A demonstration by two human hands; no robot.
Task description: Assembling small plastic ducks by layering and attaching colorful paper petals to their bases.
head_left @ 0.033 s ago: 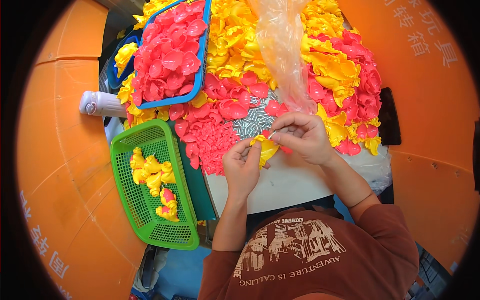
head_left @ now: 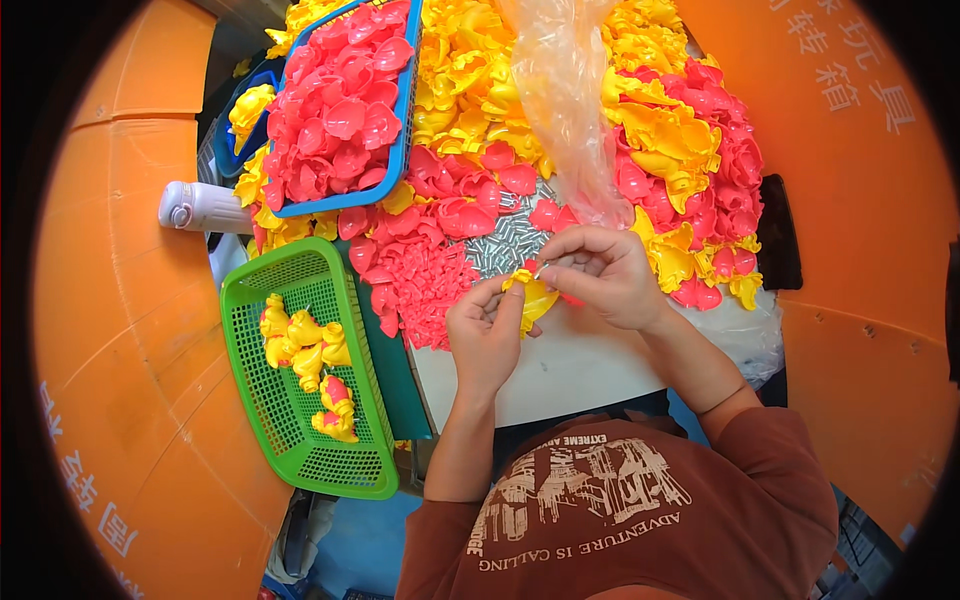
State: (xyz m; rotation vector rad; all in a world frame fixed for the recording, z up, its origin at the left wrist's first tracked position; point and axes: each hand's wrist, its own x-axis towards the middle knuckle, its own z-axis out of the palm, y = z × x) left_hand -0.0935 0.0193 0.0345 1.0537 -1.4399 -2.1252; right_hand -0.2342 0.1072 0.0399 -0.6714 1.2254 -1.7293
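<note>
My left hand (head_left: 485,330) holds a yellow plastic shell (head_left: 537,303) between thumb and fingers above the white tabletop (head_left: 570,370). At the shell's upper edge, my right hand (head_left: 612,278) pinches a small silver metal pin (head_left: 542,269) between thumb and forefinger. Whether the pin touches the shell I cannot tell. Just beyond my hands lies a heap of silver pins (head_left: 505,248). Left of it spread many small pink parts (head_left: 428,270), with larger pink shells around both.
A green basket (head_left: 375,440) at left holds several yellow-and-pink figures (head_left: 308,350). Behind it, a blue basket (head_left: 400,150) brims with pink shells. Yellow shells (head_left: 460,70) pile at the back, beside a clear plastic bag (head_left: 565,110). A lilac bottle (head_left: 205,208) lies far left; orange panels (head_left: 850,250) flank me.
</note>
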